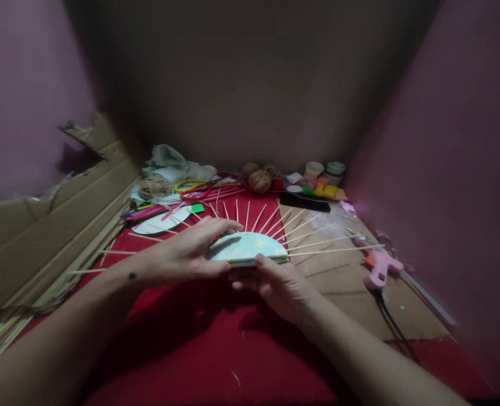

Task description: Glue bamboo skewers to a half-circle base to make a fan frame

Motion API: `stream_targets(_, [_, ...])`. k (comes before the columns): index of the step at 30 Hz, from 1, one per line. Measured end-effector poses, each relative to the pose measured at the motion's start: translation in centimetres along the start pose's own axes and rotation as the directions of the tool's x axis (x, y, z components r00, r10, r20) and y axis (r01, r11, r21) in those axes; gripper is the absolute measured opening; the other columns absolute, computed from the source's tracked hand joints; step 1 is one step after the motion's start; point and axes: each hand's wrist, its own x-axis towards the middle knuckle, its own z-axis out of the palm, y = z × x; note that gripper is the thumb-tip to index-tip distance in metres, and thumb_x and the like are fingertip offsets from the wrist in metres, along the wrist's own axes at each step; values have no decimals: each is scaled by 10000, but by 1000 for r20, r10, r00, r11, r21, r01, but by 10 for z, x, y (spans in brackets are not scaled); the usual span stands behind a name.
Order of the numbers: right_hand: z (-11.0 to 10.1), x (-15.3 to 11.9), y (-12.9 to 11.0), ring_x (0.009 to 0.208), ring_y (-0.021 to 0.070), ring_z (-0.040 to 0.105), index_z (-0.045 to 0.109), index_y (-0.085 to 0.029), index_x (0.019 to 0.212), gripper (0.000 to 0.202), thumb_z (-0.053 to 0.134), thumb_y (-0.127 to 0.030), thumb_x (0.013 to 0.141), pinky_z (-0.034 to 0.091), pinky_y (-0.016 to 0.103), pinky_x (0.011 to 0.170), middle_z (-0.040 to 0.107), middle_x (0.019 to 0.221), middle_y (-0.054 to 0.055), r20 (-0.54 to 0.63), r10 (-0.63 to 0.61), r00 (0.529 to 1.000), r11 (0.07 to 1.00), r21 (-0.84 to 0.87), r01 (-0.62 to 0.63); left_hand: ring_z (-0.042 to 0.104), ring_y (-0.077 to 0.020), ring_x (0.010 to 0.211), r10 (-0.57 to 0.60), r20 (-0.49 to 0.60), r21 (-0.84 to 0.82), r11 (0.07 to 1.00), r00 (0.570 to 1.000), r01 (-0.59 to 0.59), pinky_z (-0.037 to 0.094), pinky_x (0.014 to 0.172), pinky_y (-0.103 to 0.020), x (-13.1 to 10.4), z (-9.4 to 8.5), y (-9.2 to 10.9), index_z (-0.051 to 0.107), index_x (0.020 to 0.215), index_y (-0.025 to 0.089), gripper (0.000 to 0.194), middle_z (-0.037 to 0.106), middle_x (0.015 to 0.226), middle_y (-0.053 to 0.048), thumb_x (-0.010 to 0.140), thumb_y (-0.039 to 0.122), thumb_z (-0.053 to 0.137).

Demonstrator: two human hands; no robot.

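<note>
The pale-blue half-disc point(252, 248) sits between both hands above the red cloth point(233, 355), straight edge toward the person. The left hand point(193, 248) clasps its left end, fingers at the curved rim, thumb by the straight edge; the right hand point(279, 285) pinches that edge, thumb above, fingers curled beneath. Thin sticks point(334, 250) fan outward: leftmost tips come near the cardboard point(110, 189), while a right one overlaps the pink glue gun point(383, 270) in view. Far-side room narrows at the black bar point(305, 202); nearer, cloth spreads between the forearms.
</note>
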Motion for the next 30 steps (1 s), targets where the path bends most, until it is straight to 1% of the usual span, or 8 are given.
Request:
stream_targets(5, [6,1,-7,690,178,667,676,-141,946,254,674,-315,761,572,308,622,729,818,55,-113,-154,982,984,70,162,485,-245,1085,134,-119,41,991,984,-130,421,904,-361,0,9,6,410,1326,244,551,518,1214,-82,815,297,610])
stream_targets(10, [-2,2,-27,735,188,673,663,-174,985,280,669,-203,706,569,290,584,740,870,37,-178,-273,945,959,32,283,554,-221,941,285,-465,54,954,838,-294,424,871,-363,-10,15,35,633,1058,221,235,640,1017,-78,827,205,592])
stream_targets(14, [-11,6,-38,738,174,676,656,-202,1005,342,704,-148,670,577,284,624,737,818,11,-177,-330,927,938,45,343,557,-139,626,71,8,-401,914,997,-62,421,592,-251,-5,28,41,698,849,191,188,663,720,-32,865,317,560])
stream_targets(16, [-13,8,-39,758,170,680,649,-225,1024,364,709,-135,676,581,299,673,733,815,-6,-162,-356,920,926,72,371,535,-119,559,-111,241,-599,764,964,238,386,511,-223,6,41,31,678,802,153,233,649,682,-38,837,366,590])
stream_targets(18, [-14,10,-38,808,172,681,642,-239,1045,385,708,-125,683,575,310,734,730,830,-13,-139,-377,916,915,95,391,470,-85,462,-220,252,-791,514,942,332,330,425,-203,17,53,18,647,804,131,274,626,662,-35,827,400,599])
stream_targets(22, [-13,12,-33,878,181,668,644,-229,1056,390,711,-128,685,545,325,829,719,844,-3,-86,-348,934,930,94,355,503,-86,518,-330,-24,-999,35,944,-13,405,434,-208,30,65,7,628,899,148,356,580,717,12,654,342,799])
stream_targets(25, [-14,12,-30,873,188,644,664,-211,1013,332,716,-152,690,533,347,837,708,866,18,-73,-313,947,946,70,318,527,-86,549,-417,-41,-987,-124,908,-102,441,478,-215,32,63,9,631,927,157,347,585,719,19,653,270,812])
stream_targets(30, [-23,14,-35,894,176,617,692,-201,869,203,743,-167,675,523,341,833,704,917,19,-185,-290,939,941,122,315,555,-86,568,-486,-29,-975,-177,873,-131,462,533,-223,34,61,5,626,955,166,271,607,729,13,715,162,751])
